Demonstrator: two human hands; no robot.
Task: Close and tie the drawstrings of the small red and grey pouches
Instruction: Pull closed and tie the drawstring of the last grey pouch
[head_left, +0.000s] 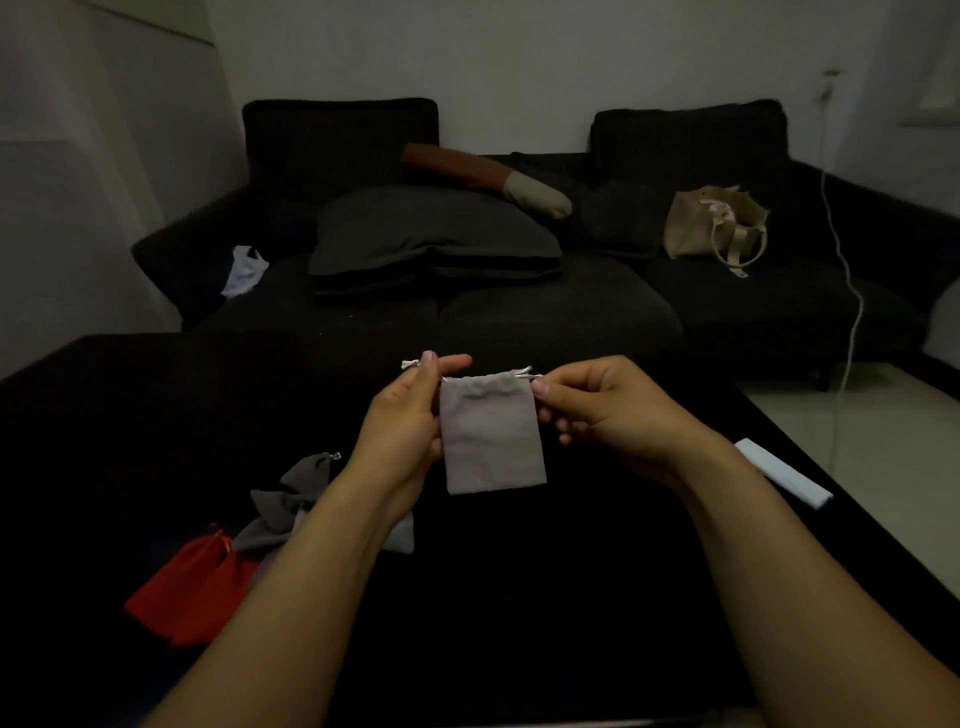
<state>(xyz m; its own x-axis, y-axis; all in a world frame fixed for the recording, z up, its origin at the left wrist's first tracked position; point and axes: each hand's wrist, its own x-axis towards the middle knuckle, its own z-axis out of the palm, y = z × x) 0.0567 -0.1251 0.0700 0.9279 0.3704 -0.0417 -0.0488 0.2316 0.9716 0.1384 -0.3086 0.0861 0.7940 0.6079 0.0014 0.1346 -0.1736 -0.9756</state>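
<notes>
A small grey pouch (491, 436) hangs in the air above the black table (571, 597), held between both hands. My left hand (402, 421) pinches the left drawstring end near the pouch's top corner, with the white cord tip sticking out past the fingers. My right hand (602, 410) pinches the right drawstring at the other top corner. The pouch mouth looks slightly gathered. On the table at the lower left lie more grey pouches (291, 499) in a loose heap, and red pouches (187, 592) beside them, partly hidden by my left forearm.
A white flat object (782, 473) lies at the table's right edge. Behind the table stands a dark sofa (519, 291) with cushions, a beige bag (714, 223) and a white cloth (244, 270). A white cable (844, 260) hangs at the right.
</notes>
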